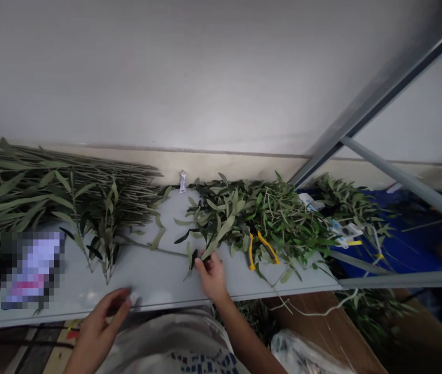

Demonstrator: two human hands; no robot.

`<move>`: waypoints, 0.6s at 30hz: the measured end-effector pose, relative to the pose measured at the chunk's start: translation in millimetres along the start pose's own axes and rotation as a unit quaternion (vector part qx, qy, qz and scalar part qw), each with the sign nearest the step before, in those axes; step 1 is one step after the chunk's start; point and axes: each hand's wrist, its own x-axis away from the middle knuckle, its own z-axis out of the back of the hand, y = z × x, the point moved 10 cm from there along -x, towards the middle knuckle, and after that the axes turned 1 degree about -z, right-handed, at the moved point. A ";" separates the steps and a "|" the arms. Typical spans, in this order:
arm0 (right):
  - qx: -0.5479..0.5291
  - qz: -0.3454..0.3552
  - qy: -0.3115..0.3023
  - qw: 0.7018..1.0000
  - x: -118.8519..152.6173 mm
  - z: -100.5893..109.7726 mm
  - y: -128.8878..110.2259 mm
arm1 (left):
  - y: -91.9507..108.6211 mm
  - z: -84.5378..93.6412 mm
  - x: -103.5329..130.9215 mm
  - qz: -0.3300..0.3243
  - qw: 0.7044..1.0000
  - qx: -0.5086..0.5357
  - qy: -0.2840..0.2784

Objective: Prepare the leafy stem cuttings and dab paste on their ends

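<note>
Right hand [210,269] pinches one leafy sprig [193,258] low over the table [158,278], presumably to steady it. Left hand [104,318] curls at one small pale item [132,297]; blurred, cannot tell if gripped. Pliers [251,253]: one, handles toward the worker, probably for quick reach. Left heap [100,182]: stems aligned, likely for easy picking; too many to count.

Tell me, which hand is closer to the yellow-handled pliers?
The right hand. It is a little to the left of the yellow-handled pliers. The left hand is much farther left, by the front edge of the table.
</note>
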 end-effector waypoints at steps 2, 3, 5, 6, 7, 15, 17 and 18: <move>0.019 -0.004 -0.009 1.000 5.3 -3.8 -4.3 | 15.9 -6.3 -4.1 -0.036 0.999 -0.016 -0.015; 0.035 -0.006 -0.023 0.999 8.9 -9.1 -7.5 | 25.7 -10.5 -6.6 -0.052 0.998 -0.021 -0.023; 0.065 -0.001 -0.068 0.996 17.6 -26.4 -17.9 | 49.8 -23.4 -12.9 -0.078 0.995 -0.020 -0.050; 0.075 0.005 -0.093 0.993 22.4 -36.9 -24.7 | 64.6 -29.7 -17.2 -0.090 0.994 -0.013 -0.058; 0.083 0.012 -0.116 0.990 26.9 -47.4 -31.8 | 83.8 -35.4 -21.6 -0.115 0.991 0.001 -0.063; 0.186 0.049 -0.182 0.964 45.9 -80.3 -64.4 | 257.6 -7.8 -41.5 -0.389 0.908 0.115 0.105; 0.208 0.047 -0.188 0.959 49.1 -79.5 -63.9 | 282.2 -12.6 -45.0 -0.423 0.900 0.076 0.069; 0.217 0.045 -0.186 0.957 50.3 -78.4 -63.3 | 289.1 -16.3 -46.8 -0.435 0.897 0.073 0.038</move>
